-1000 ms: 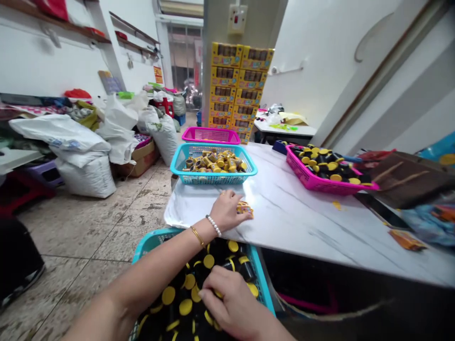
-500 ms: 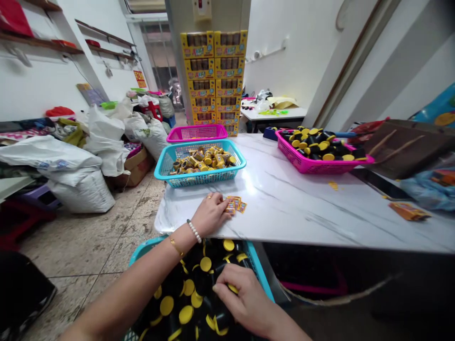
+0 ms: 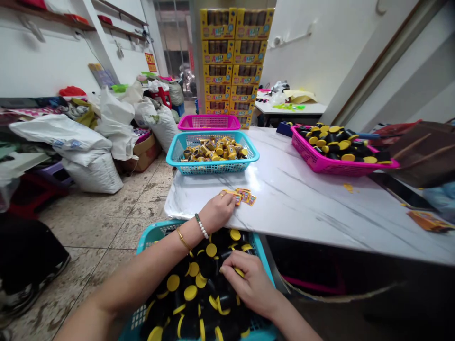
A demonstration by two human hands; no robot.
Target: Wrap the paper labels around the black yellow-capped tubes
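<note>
Hands apart: left hand (image 3: 216,213) touching yellow packets (image 3: 243,195) on the table (image 3: 313,208); right hand (image 3: 249,284) among black yellow-capped bottles (image 3: 192,284), grip unclear. The lower teal basket (image 3: 156,234) is full; the upper teal basket (image 3: 213,169) holds a shallow layer of gold-wrapped pieces (image 3: 213,151).

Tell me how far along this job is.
Partway. Done-looking: the upper teal basket holds a heap of gold-labelled jars. In hand: the left hand rests on small yellow-orange labels, and the right hand pinches among yellow-capped black jars in the lower teal basket. Still to do: that full lower basket, and the pink basket of similar jars.
</note>
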